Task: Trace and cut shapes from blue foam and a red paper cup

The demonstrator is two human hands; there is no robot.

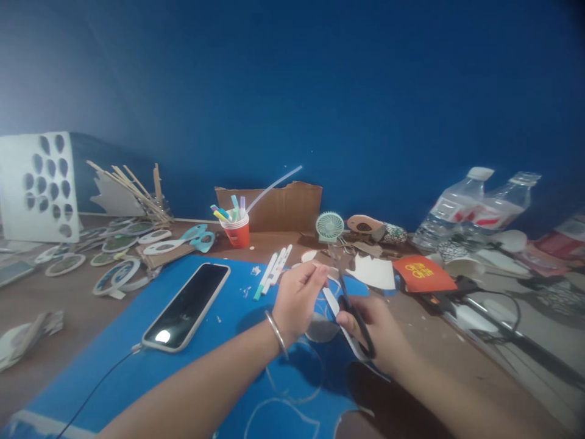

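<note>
My left hand, with a metal bangle at the wrist, is closed with thumb and fingers pinched on a white piece of paper. Part of that piece is hidden behind the hands. In my right hand is a pair of scissors with dark handles, its blades pointing up and away beside the paper. Both hands are above a blue sheet that bears pale drawn outlines. A smartphone lies on the sheet to the left, with a cable plugged in. Several markers lie beyond my left hand.
A red cup of markers stands at the back, beside a cardboard piece and a small green fan. Two plastic bottles lean at the right near an orange packet. Paper rings and blue-and-white cutouts lie left.
</note>
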